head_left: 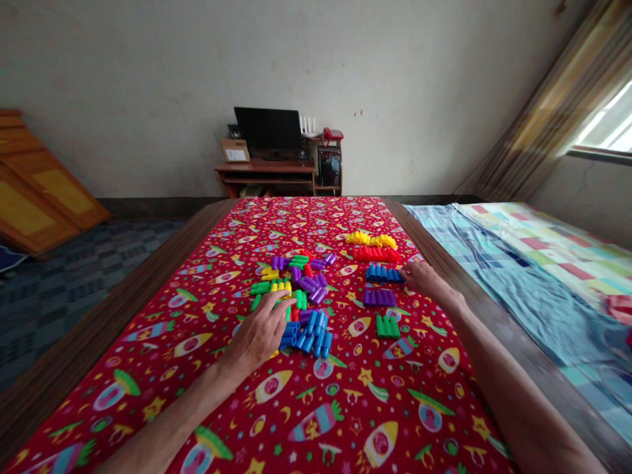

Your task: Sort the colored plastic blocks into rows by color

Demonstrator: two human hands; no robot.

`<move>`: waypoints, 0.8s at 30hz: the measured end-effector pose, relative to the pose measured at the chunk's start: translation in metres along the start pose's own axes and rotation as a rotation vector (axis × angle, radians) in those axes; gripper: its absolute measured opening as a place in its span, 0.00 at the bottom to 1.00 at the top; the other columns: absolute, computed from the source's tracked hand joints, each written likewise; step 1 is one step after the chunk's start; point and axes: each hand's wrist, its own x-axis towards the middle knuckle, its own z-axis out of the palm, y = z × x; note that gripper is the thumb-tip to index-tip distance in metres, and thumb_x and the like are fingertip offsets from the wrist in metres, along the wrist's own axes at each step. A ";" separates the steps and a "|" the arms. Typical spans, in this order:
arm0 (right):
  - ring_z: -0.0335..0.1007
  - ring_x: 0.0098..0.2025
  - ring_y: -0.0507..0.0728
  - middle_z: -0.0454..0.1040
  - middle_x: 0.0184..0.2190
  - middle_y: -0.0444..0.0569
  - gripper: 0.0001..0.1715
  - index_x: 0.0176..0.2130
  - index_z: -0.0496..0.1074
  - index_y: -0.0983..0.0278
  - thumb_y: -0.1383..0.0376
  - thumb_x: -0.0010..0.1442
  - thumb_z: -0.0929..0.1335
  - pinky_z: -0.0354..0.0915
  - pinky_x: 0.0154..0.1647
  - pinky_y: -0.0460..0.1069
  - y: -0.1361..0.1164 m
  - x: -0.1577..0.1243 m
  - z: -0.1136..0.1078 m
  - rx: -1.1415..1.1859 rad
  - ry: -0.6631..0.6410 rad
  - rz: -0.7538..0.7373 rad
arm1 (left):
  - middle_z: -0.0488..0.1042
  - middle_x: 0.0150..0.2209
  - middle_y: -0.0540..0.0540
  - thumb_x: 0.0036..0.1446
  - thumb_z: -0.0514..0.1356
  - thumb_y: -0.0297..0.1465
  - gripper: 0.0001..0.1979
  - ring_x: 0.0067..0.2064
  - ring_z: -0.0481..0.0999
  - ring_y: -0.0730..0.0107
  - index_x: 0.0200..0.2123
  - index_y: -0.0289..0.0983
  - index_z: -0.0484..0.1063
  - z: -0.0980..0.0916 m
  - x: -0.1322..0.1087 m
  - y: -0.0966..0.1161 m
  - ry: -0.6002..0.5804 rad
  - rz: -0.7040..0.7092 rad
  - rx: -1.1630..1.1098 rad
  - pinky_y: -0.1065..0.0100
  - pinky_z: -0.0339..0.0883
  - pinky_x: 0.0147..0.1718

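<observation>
A mixed pile of tube-shaped plastic pieces in several colours lies in the middle of the table. My left hand rests over the pile's near left side, fingers stretched out above yellow, green and red pieces and partly covering them. On the right, pieces are set out in rows by colour: a yellow row, a red row, a blue row, a purple row and a short green row. My right hand pinches a blue piece at the right end of the blue row, its fingertips partly hiding it.
Red patterned cloth covers the long table, whose brown edge shows on the right. Beyond stands a desk with a monitor. A bed adjoins on the right; a wooden cabinet stands far left.
</observation>
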 end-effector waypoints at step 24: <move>0.68 0.36 0.56 0.73 0.35 0.52 0.14 0.41 0.72 0.66 0.57 0.63 0.69 0.63 0.36 0.48 -0.151 -0.039 -0.003 0.369 -0.025 -0.867 | 0.70 0.52 0.37 0.67 0.44 0.27 0.18 0.56 0.70 0.56 0.54 0.34 0.67 0.000 0.000 0.000 -0.013 -0.009 -0.007 0.54 0.68 0.56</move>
